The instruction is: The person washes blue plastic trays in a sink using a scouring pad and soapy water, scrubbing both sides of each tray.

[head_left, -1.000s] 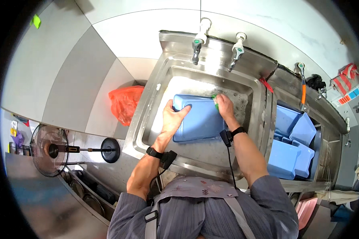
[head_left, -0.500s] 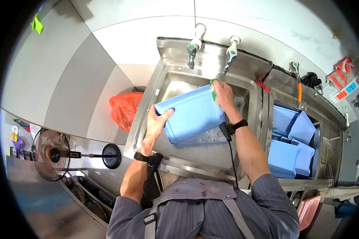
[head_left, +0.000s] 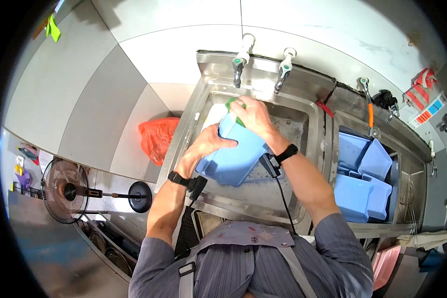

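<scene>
A light blue plastic container (head_left: 239, 155) is held tilted over a stainless steel sink (head_left: 317, 149) with soapy water in it. My left hand (head_left: 208, 143) grips the container at its upper left, the thumb lying across the outer wall. In my right hand (head_left: 257, 117) is a green scrubbing pad (head_left: 230, 104), pressed against the container's far edge. The fingers curl over the pad, hiding part of it. Both wrists carry dark bands with small black devices.
Two taps (head_left: 238, 69) (head_left: 284, 74) jut over the sink's back. Several blue containers (head_left: 352, 194) fill the right basin, with a whisk (head_left: 407, 196) beside them. An orange plastic bag (head_left: 157, 139) sits left of the sink. Farther left stands a fan (head_left: 64, 191).
The container has turned, its far end swinging left and away from me. My right hand and the green pad have moved left along with it, closer to my left hand.
</scene>
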A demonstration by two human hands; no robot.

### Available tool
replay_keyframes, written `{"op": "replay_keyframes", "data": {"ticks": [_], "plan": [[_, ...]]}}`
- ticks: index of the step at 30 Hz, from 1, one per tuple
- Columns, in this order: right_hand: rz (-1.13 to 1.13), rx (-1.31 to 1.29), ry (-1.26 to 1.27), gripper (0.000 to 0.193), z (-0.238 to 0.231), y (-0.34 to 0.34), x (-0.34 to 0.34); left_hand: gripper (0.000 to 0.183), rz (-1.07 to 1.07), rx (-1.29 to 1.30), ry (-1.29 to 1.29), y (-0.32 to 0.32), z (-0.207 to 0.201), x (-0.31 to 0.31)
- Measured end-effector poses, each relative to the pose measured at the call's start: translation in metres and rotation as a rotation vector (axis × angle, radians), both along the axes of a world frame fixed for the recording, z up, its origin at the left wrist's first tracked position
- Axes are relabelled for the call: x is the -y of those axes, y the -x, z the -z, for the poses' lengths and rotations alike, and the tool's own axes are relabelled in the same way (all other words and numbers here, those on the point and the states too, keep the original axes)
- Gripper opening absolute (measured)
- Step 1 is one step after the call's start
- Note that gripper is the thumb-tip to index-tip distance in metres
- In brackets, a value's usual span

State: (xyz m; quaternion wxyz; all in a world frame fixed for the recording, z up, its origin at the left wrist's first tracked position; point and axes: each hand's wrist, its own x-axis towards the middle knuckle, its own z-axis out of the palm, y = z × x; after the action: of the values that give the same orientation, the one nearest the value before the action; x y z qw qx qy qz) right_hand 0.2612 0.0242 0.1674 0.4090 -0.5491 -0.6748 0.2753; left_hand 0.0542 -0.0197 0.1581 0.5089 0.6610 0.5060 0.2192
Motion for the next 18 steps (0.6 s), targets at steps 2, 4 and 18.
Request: {"op": "replay_keyframes", "data": {"ticks": [2, 4, 18], "plan": [[-0.069, -0.013, -0.071, 0.043, -0.003, 0.004, 0.001, 0.055, -0.055, 0.192, 0.115, 0.000, -0.001, 0.001], [-0.056, -0.040, -0.114, 0.042, 0.004, -0.001, -0.001, 0.054, -0.101, 0.207, 0.083, -0.001, 0.003, 0.001], [0.393, -0.192, 0.130, 0.061, 0.118, -0.004, 0.013, 0.038, -0.554, 0.610, -0.033, -0.015, 0.033, 0.009]]}}
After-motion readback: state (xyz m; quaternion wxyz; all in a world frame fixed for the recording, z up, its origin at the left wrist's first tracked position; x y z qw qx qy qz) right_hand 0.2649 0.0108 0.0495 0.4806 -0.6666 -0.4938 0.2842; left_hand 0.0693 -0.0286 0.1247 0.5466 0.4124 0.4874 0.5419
